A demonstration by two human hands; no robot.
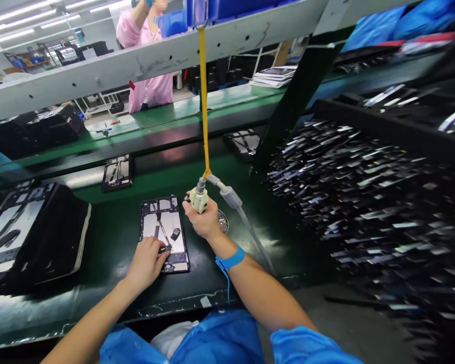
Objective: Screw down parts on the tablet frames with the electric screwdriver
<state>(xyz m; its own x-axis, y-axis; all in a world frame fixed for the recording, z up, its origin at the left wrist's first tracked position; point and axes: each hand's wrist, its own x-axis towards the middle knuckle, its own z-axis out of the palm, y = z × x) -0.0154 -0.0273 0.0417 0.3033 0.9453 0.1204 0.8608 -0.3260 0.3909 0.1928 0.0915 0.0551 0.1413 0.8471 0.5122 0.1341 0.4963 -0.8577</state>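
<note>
Screwdriver (199, 198) upright in right hand (205, 221), cable (230, 196) on top

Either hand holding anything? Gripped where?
Right hand grips the hanging screwdriver around its body. Left hand holds nothing; fingertips on the tablet frame, at its lower edge.

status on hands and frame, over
Left hand pressing flat black open device frame. Right hand gripping cream hanging electric screwdriver beside it. Small round metal dish behind.

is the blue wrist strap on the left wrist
No, the blue wrist strap sits on the right arm, behind the right hand gripping the hanging screwdriver; the wrist of the left hand is bare.
</note>
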